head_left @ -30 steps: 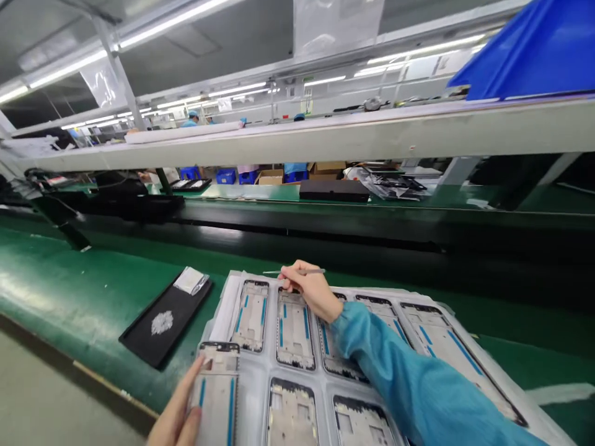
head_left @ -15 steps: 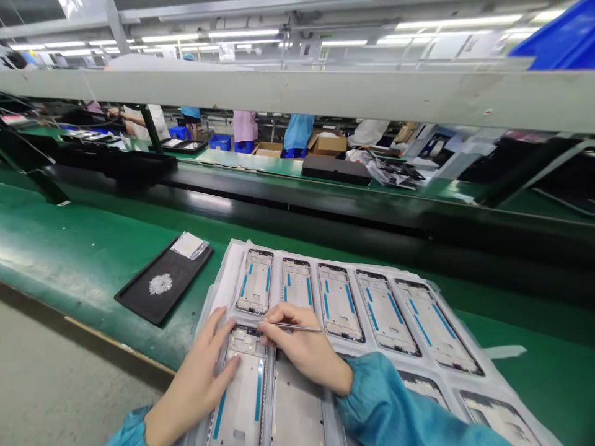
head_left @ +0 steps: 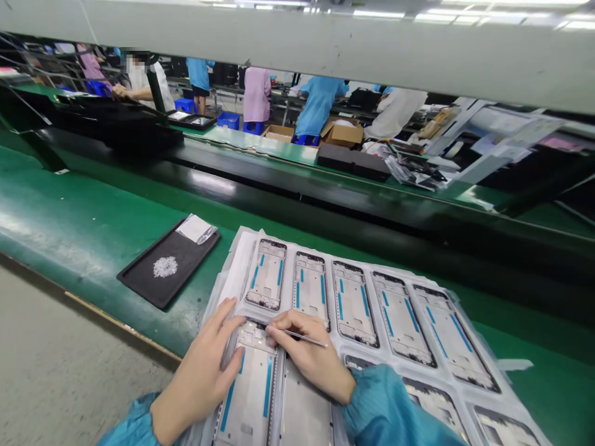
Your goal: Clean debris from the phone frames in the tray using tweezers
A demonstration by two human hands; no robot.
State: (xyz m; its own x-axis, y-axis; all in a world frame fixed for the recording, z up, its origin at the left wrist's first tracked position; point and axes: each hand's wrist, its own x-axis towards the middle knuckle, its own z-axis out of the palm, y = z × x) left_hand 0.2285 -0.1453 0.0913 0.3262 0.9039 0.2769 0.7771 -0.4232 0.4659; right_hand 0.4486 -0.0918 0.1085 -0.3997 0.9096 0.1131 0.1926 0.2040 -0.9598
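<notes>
A phone middle frame (head_left: 253, 384) with blue strips lies in a white moulded tray (head_left: 238, 260). My left hand (head_left: 204, 365) rests along its left side, fingers spread, thumb across the frame's surface. Pinched in my right hand (head_left: 309, 353) is a slim metal tool (head_left: 307, 338), perhaps tweezers; its tip points at the frame's top right corner and is hidden by my fingers. Under my right hand lies another frame (head_left: 304, 409), with no blue strips visible. Behind my hands, a row of frames with blue strips includes one frame (head_left: 266, 275) at the left.
To the left, a black tray (head_left: 144, 282) holds a pile of small clear pieces (head_left: 165, 267) and a white packet (head_left: 196, 228). Beyond the green bench (head_left: 60, 217) runs a dark channel (head_left: 260, 192). A pale beam (head_left: 279, 37) crosses overhead. Several people work farther back.
The head view has tilted down, so the overhead beam sits higher in view. Both hands stay at the top of the same frame; the tool in my right hand now slants more steeply.
</notes>
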